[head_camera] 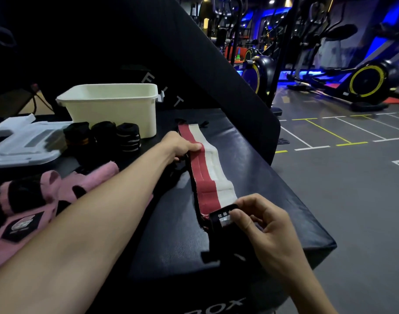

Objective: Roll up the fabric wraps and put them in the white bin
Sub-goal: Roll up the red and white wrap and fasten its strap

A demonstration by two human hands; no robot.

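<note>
Wrap (207, 168), red and white, lies flat and stretched along the middle of the surface (273, 200), running from near the bin toward the near right edge.

Left to right:
- lid (24, 143), white, at the far left edge.
- pink wraps (35, 200), unrolled, heaped at the left edge, partly under the left forearm. Soft, floppy.
- three rolls (103, 139), dark, already rolled, standing just in front of the bin, not yet inside it.
- bin (112, 105), white, at the far side of the surface; nothing visible inside from this angle.
- left hand (180, 146), fingers curled over the wrap's far left edge, pinning and gripping it.
- right hand (262, 225), thumb and fingers pinching the black tab (223, 216) at the wrap's near end.

Handling, as judgement: light, soft, elastic woven fabric, no stiffness, drapes and buckles if slack. Not fragile. Grippy cloth, unlikely to slip. Best held at the black tab end, start the roll there, keep tension with the other hand so the layers stay aligned. A loose roll probably springs open, so hold it squeezed while carrying it to the bin.
</note>
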